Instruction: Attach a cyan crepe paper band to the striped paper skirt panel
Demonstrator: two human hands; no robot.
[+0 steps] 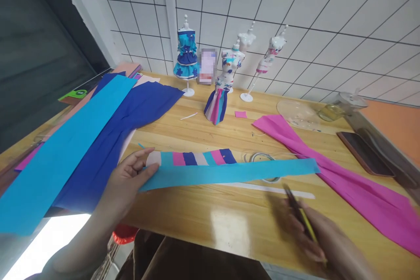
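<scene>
My left hand (131,175) pinches the left end of a long light blue fabric strip (229,174) between thumb and fingers. Behind that strip lies a striped fabric piece (200,158) in pale pink, blue, magenta and navy, its left end also under my left fingers. Over the table at the lower right, my right hand (308,232) is closed around a slim black-and-yellow tool (303,216). Motion blurs it, so its exact kind is unclear. A white flat strip (269,189) lies partly under the blue fabric, near my right hand.
Several small dress forms stand at the back, one in a blue ruffled dress (186,52), another in a striped skirt (216,105). Navy fabric (131,113) and a wide blue piece (68,148) lie left. Magenta cloth (354,192) and a phone (364,153) are right.
</scene>
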